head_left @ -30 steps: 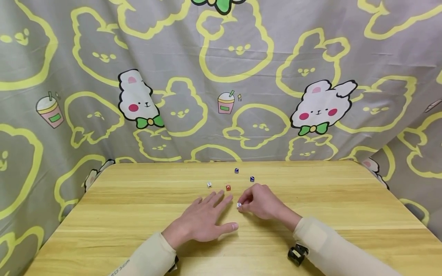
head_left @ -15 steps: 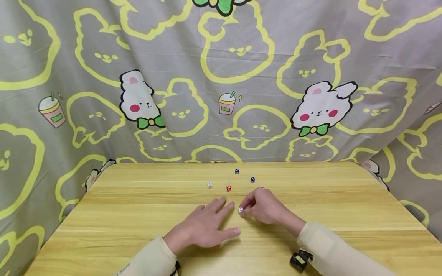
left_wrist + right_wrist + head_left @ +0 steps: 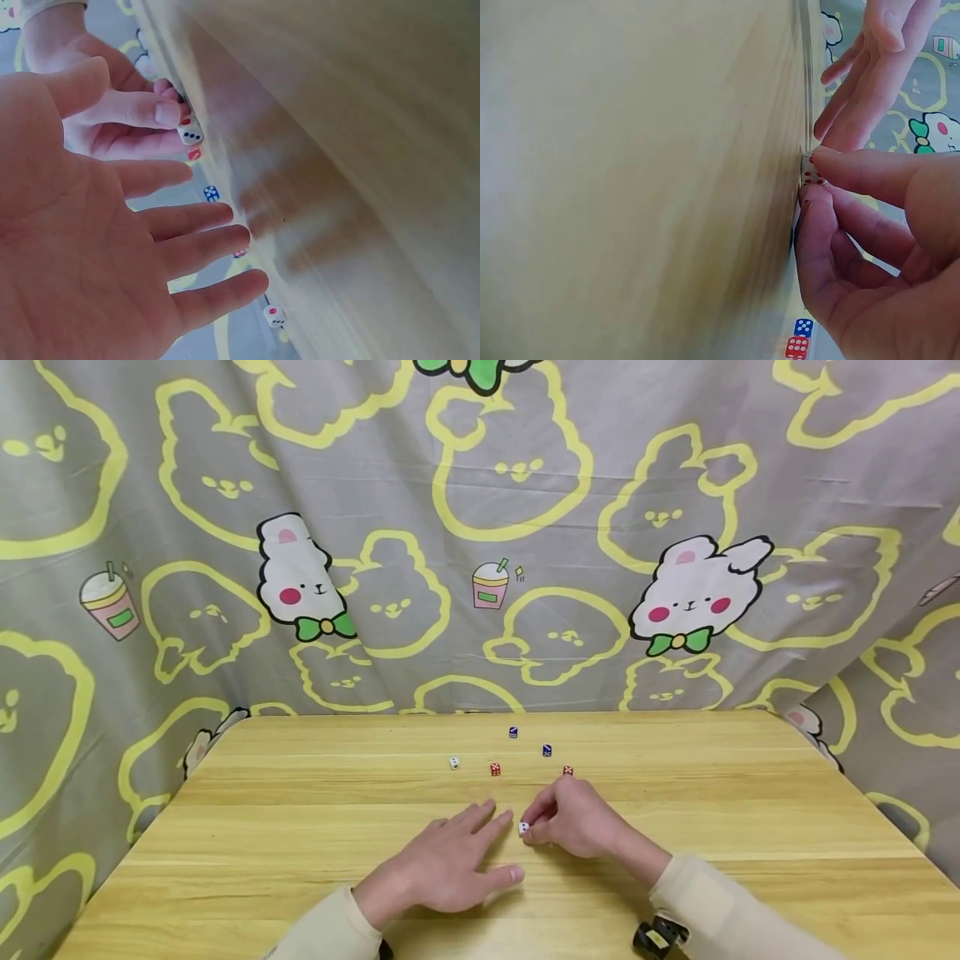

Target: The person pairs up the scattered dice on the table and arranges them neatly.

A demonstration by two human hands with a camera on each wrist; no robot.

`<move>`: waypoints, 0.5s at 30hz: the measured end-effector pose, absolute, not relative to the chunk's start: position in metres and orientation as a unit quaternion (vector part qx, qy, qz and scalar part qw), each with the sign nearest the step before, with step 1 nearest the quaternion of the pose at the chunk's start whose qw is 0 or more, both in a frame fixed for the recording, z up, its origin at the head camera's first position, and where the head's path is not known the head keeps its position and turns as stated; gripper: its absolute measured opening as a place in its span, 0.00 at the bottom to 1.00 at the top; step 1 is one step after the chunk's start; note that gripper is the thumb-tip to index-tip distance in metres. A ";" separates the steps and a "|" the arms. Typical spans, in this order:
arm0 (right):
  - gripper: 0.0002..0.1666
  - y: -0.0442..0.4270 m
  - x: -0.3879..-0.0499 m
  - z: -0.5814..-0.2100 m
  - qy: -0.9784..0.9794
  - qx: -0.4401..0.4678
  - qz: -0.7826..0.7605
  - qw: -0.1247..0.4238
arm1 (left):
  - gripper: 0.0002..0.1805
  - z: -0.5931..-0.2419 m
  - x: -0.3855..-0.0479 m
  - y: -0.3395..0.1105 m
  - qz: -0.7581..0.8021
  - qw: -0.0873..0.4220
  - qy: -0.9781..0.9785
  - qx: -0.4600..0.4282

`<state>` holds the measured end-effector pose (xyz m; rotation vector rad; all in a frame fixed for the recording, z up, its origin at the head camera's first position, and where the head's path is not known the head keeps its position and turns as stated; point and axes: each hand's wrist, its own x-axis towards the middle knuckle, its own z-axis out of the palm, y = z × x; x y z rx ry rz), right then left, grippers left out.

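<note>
My right hand (image 3: 573, 818) pinches a white die (image 3: 523, 828) between thumb and fingers, low at the wooden tabletop; in the right wrist view red dots show on the die (image 3: 812, 169). Left of it, my left hand (image 3: 450, 864) hovers palm down with straight, spread fingers and holds nothing. Beyond the hands stand another white die (image 3: 454, 763), a red die (image 3: 495, 769), a second red die (image 3: 567, 771) just past the right knuckles, and two blue dice, one farther back (image 3: 513, 732) and one nearer (image 3: 547, 750).
The wooden table (image 3: 300, 793) ends at a grey patterned curtain (image 3: 405, 468) hanging behind it. A black device (image 3: 660, 937) is strapped at the right wrist, below the beige sleeve (image 3: 738, 914).
Both hands have moved a little toward the body, the white die coming along in the right hand's pinch. The red die past the right knuckles, hidden before, now shows. The other dice stay put.
</note>
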<state>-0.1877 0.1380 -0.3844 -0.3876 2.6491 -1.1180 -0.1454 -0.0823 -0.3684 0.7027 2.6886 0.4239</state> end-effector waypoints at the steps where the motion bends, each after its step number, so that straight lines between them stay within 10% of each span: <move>1: 0.05 0.138 -0.187 -0.384 0.906 -0.129 -0.384 0.121 | 0.44 -0.368 -0.145 -0.082 0.150 0.166 0.943 0.248; 15: 0.06 0.138 -0.174 -0.383 0.895 -0.131 -0.403 0.137 | 0.42 -0.367 -0.134 -0.083 0.150 0.178 0.937 0.261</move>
